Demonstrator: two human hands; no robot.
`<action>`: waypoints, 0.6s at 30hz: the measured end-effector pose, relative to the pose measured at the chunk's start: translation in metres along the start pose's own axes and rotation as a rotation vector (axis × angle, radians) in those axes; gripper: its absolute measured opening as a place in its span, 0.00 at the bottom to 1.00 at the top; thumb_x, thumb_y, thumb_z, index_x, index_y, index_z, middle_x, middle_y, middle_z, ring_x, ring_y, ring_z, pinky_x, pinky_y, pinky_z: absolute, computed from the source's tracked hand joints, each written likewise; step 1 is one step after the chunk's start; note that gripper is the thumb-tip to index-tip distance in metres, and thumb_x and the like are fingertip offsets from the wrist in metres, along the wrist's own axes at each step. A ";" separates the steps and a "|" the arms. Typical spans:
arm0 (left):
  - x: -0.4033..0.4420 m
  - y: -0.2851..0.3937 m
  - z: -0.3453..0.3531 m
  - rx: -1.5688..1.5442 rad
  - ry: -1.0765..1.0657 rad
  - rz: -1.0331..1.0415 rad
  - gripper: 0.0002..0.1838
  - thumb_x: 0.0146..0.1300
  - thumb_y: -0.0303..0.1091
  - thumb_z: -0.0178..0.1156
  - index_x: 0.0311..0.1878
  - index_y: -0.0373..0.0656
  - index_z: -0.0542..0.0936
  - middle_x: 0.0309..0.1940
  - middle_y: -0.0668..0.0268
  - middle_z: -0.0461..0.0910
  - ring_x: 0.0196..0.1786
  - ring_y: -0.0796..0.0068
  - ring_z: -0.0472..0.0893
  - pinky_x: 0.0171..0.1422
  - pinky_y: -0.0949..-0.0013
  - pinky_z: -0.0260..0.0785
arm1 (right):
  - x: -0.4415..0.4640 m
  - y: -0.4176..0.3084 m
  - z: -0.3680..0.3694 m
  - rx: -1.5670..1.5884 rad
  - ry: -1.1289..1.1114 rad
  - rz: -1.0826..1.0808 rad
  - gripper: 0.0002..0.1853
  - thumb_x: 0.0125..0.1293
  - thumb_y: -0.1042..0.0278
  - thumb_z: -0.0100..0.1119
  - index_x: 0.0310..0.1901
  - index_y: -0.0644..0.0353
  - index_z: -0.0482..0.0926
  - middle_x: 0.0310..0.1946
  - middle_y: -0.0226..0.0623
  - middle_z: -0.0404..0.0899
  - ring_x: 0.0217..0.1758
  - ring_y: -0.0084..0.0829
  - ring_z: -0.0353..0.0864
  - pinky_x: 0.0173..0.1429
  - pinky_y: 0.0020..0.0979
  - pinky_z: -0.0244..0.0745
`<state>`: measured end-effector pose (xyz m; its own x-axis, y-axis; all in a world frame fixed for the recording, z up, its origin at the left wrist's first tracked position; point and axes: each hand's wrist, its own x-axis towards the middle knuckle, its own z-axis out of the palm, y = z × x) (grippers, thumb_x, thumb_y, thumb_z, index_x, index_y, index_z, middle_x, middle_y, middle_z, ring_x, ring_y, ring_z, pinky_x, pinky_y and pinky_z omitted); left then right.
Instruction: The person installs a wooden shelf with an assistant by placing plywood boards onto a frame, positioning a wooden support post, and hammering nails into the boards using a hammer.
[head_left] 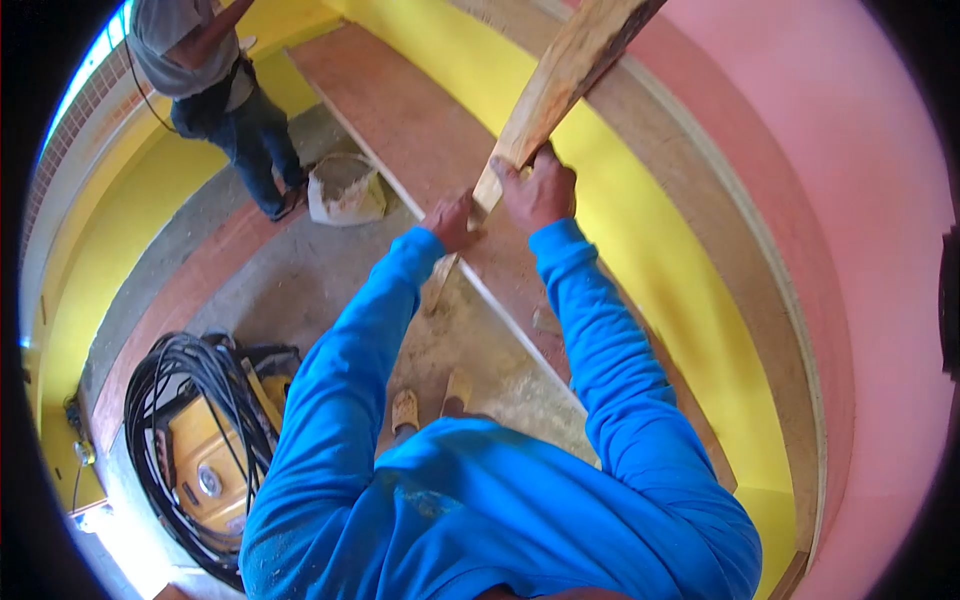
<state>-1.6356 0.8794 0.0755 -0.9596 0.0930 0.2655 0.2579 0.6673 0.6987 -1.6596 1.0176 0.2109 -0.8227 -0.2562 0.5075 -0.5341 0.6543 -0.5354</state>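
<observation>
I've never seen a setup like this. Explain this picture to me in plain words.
There is no machine at work here: the blue sleeves belong to the person wearing the camera on their head, so you look forward and down past their arms. The right hand and left hand both hold a length of wood, slanting above a reddish-brown ledge. On the floor are a pale, open container and, lower left, coiled black cable over something yellow. Another person stands at upper left.
</observation>
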 end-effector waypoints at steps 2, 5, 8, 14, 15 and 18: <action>-0.022 0.038 -0.025 0.051 0.351 0.120 0.28 0.47 0.40 0.69 0.49 0.33 0.74 0.36 0.51 0.80 0.42 0.48 0.79 0.47 0.58 0.72 | 0.001 0.002 -0.002 0.028 0.031 -0.066 0.23 0.49 0.54 0.69 0.38 0.64 0.75 0.32 0.54 0.80 0.38 0.56 0.80 0.42 0.46 0.76; -0.056 0.127 -0.090 -0.281 0.419 0.064 0.18 0.51 0.33 0.66 0.44 0.34 0.77 0.37 0.50 0.79 0.40 0.54 0.80 0.44 0.61 0.74 | -0.002 -0.001 -0.004 0.062 0.009 -0.045 0.21 0.50 0.56 0.69 0.39 0.64 0.76 0.33 0.52 0.81 0.39 0.53 0.81 0.43 0.44 0.76; -0.094 0.176 -0.149 -0.391 0.587 0.619 0.12 0.51 0.29 0.65 0.39 0.37 0.80 0.37 0.55 0.80 0.38 0.59 0.81 0.43 0.62 0.74 | -0.003 -0.004 -0.004 0.086 -0.030 -0.006 0.20 0.50 0.57 0.69 0.40 0.62 0.78 0.34 0.50 0.82 0.39 0.50 0.82 0.43 0.42 0.76; -0.167 0.252 -0.271 -1.011 1.390 1.443 0.17 0.60 0.46 0.56 0.38 0.40 0.79 0.30 0.56 0.81 0.33 0.67 0.76 0.42 0.65 0.71 | -0.004 0.006 0.000 0.030 0.040 -0.019 0.22 0.49 0.54 0.68 0.40 0.60 0.76 0.32 0.52 0.81 0.36 0.54 0.80 0.41 0.47 0.77; -0.166 0.256 -0.275 -0.961 1.335 1.456 0.16 0.60 0.45 0.56 0.38 0.39 0.79 0.30 0.56 0.81 0.32 0.67 0.77 0.41 0.65 0.72 | -0.004 0.006 0.001 0.014 0.028 -0.023 0.22 0.49 0.55 0.68 0.41 0.60 0.76 0.32 0.52 0.81 0.36 0.53 0.80 0.41 0.47 0.77; -0.168 0.245 -0.274 -0.818 1.278 1.341 0.14 0.58 0.40 0.57 0.39 0.39 0.80 0.30 0.56 0.81 0.31 0.68 0.78 0.38 0.65 0.72 | -0.005 0.002 -0.002 0.048 0.043 -0.040 0.23 0.49 0.56 0.68 0.43 0.60 0.75 0.32 0.52 0.81 0.37 0.53 0.80 0.42 0.48 0.77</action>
<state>-1.3810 0.8249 0.3836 0.3611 -0.5698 0.7382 0.9311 0.1764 -0.3193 -1.6562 1.0216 0.2091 -0.7917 -0.2499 0.5575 -0.5762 0.6087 -0.5454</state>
